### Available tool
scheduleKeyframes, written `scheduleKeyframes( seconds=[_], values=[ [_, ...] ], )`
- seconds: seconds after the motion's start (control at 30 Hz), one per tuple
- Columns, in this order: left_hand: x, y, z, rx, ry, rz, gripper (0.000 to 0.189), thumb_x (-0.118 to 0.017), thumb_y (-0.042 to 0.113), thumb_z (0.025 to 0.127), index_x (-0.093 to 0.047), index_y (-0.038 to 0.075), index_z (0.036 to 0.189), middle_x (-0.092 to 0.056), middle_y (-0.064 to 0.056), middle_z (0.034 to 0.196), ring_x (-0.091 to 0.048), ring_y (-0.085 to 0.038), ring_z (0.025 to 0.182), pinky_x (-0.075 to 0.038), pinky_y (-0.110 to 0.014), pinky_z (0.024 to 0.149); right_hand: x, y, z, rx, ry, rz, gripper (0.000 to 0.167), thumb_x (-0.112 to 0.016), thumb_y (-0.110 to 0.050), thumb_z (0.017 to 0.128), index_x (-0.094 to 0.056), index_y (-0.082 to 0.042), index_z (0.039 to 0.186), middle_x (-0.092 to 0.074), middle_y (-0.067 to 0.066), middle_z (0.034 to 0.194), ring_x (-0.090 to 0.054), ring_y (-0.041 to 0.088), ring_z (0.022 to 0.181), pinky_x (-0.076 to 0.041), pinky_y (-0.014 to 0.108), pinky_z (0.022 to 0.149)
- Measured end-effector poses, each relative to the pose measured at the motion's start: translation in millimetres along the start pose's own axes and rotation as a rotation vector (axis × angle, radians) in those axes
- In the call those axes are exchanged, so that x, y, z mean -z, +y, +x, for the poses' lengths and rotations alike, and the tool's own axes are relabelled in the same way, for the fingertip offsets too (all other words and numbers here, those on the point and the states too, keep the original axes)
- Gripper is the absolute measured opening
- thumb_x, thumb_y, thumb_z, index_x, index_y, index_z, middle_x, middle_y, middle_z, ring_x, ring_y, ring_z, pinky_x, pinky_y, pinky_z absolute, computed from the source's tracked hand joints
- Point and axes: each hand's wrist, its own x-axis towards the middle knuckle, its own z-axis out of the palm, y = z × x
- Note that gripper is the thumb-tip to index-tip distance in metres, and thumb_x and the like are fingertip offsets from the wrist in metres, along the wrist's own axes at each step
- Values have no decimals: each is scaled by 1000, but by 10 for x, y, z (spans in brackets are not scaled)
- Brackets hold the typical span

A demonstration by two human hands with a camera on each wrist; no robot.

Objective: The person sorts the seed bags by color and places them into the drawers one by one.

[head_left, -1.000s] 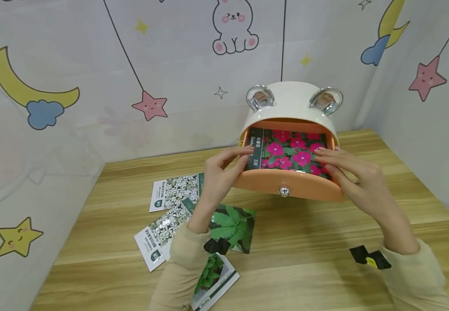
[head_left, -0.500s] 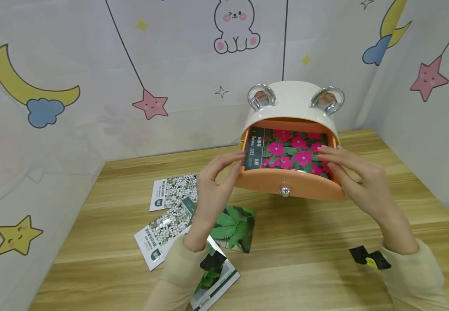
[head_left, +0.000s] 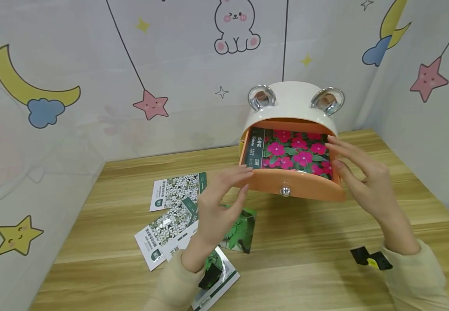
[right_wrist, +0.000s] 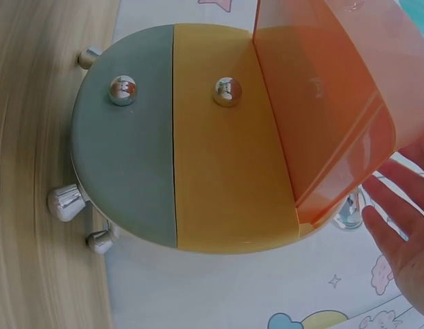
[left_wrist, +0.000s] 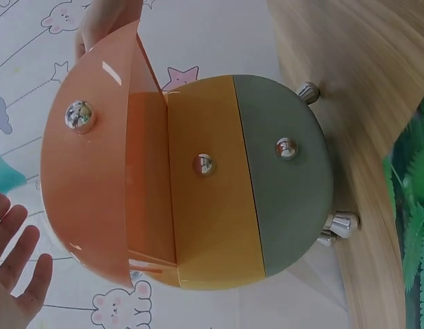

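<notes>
A seed packet (head_left: 294, 151) printed with pink flowers lies inside the pulled-out orange drawer (head_left: 263, 181) of a rounded cabinet. The cabinet has a white top (head_left: 292, 99) and two silver, ear-like rings. My left hand (head_left: 218, 205) hovers at the drawer's front left corner, fingers loosely bent, thumb apart and holding nothing. At the drawer's right side is my right hand (head_left: 368, 181), its fingertips at the side wall. In the right wrist view, its fingers (right_wrist: 403, 192) stretch out beside the orange wall. Two lower drawers, yellow (left_wrist: 208, 205) and green (left_wrist: 287, 192), are closed.
Several more packets lie on the wooden table at left: white-flower packets (head_left: 177, 190), a green-leaf packet (head_left: 243, 229), and another leaf packet (head_left: 224, 276) partly under the left sleeve. A patterned white wall (head_left: 189, 65) stands close behind the cabinet.
My left hand has come off the packet's left end, back toward me to the front corner. The right hand has slid right, off the packet to the drawer's side. The packet stays put.
</notes>
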Motion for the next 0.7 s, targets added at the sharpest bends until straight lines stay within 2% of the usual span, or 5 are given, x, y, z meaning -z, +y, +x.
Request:
scheduleKeyframes(
  seconds=[0.27, 0.37, 0.57, 0.7],
  values=[
    [-69, 111, -16, -135, -59, 58, 22, -63, -1, 86, -68, 2, 107, -70, -14, 109, -64, -26, 111, -52, -35, 99, -1, 18, 18, -31, 4, -19, 41, -63, 3, 87, -59, 1, 128, -56, 14, 138, -50, 6, 131, -36, 16, 110],
    [-105, 125, -20, -174, -80, 53, 22, -64, -2, 85, -68, 1, 107, -71, -14, 109, -65, -26, 109, -51, -37, 100, -6, 17, 16, -71, 9, -30, 46, -63, 4, 87, -56, 0, 132, -55, 8, 140, -47, 2, 132, -34, 15, 111],
    [-174, 117, -27, -212, -154, 49, 24, -66, 1, 85, -67, 2, 109, -71, -12, 110, -65, -23, 108, -51, -31, 99, -1, 17, 25, -170, -7, -55, 55, -62, 1, 89, -49, -10, 141, -49, -10, 145, -41, -7, 131, -31, 10, 108],
    [-217, 104, -38, -228, -190, 58, 25, -67, 2, 84, -68, 3, 109, -71, -10, 110, -63, -22, 109, -50, -27, 99, 7, 10, 46, -218, -26, -39, 60, -62, 0, 89, -45, -17, 144, -46, -11, 147, -41, -8, 131, -30, 9, 109]
  ],
)
